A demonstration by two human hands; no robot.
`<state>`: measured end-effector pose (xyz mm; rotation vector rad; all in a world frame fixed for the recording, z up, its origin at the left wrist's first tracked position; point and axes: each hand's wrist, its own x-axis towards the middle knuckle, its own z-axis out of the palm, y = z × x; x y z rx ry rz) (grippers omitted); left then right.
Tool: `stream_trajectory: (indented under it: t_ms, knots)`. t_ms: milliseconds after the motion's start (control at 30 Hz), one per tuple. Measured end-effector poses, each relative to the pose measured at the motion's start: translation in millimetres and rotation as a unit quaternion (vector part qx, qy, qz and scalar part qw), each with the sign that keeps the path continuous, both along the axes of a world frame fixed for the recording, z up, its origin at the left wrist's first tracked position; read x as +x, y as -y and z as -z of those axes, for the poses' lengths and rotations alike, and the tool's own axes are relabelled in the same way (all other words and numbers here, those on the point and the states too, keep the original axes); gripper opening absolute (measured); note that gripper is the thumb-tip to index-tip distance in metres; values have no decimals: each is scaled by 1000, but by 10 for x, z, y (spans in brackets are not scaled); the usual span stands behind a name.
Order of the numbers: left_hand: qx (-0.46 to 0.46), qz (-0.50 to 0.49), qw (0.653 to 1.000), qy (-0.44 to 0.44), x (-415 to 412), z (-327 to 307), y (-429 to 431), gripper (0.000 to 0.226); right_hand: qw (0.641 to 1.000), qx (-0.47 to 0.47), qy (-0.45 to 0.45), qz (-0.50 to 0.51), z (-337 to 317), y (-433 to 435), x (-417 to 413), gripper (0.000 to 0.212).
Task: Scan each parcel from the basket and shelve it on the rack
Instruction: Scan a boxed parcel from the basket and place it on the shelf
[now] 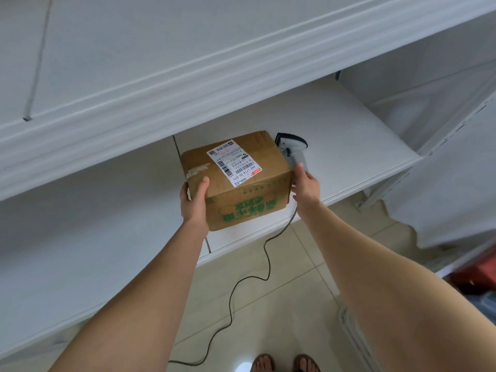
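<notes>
A brown cardboard parcel (pixel 249 194) with a white shipping label on top and green print on its front sits at the front edge of a white rack shelf (pixel 349 146). My left hand (pixel 194 200) grips the parcel's left front corner, thumb on top. My right hand (pixel 306 186) holds the grey handle of a corded barcode scanner (pixel 291 147) and lies against the parcel's right side. The scanner's head sticks up behind the parcel's right rear corner.
An upper white shelf (pixel 188 84) overhangs the parcel. The scanner's black cable (pixel 257 277) trails down across the beige tiled floor. My sandalled feet (pixel 285 363) show at the bottom. Another white rack (pixel 442 183) stands at the right, with red and blue objects at the far right edge.
</notes>
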<state>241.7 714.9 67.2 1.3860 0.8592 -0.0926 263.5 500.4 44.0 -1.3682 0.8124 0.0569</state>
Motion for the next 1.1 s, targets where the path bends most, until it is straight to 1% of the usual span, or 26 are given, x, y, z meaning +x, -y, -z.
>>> stream_trajectory:
  t_ms: [100, 200, 267, 367, 433, 533, 633, 700, 800, 900, 967, 1033, 1100]
  knots:
    - [23, -33, 999, 25, 143, 94, 30, 66, 995, -99, -27, -4, 155, 142, 175, 37]
    - [44, -50, 997, 43, 306, 249, 55, 68, 983, -168, -58, -45, 338, 255, 331, 50]
    - [47, -80, 994, 60, 419, 351, 50, 70, 971, -213, -75, -74, 477, 294, 453, 56]
    - [56, -119, 988, 83, 573, 470, 39, 72, 957, -254, -83, -108, 691, 316, 637, 54]
    - [59, -117, 986, 100, 643, 519, 46, 71, 947, -280, -94, -129, 815, 315, 728, 53]
    - [71, -110, 985, 114, 726, 586, 60, 68, 939, -303, -103, -125, 934, 343, 828, 53]
    - [74, -96, 986, 114, 746, 614, 24, 69, 947, -277, -123, -104, 981, 367, 883, 43]
    - [77, -74, 989, 100, 723, 607, -12, 67, 962, -225, -114, -100, 926, 369, 858, 29]
    - [64, -32, 995, 72, 638, 566, -51, 58, 984, -134, -97, -71, 738, 352, 729, 25]
    - [30, 30, 998, 40, 488, 440, -37, 62, 994, -68, -84, -4, 545, 377, 541, 28]
    - [13, 78, 997, 2, 344, 320, -2, 68, 995, -50, -79, 32, 393, 422, 371, 33]
    - [-24, 116, 992, -39, 177, 192, 69, 70, 995, -46, -77, 46, 237, 492, 171, 26]
    - [-82, 114, 989, -47, 16, 48, 169, 63, 994, -32, -75, 71, 60, 555, -40, 12]
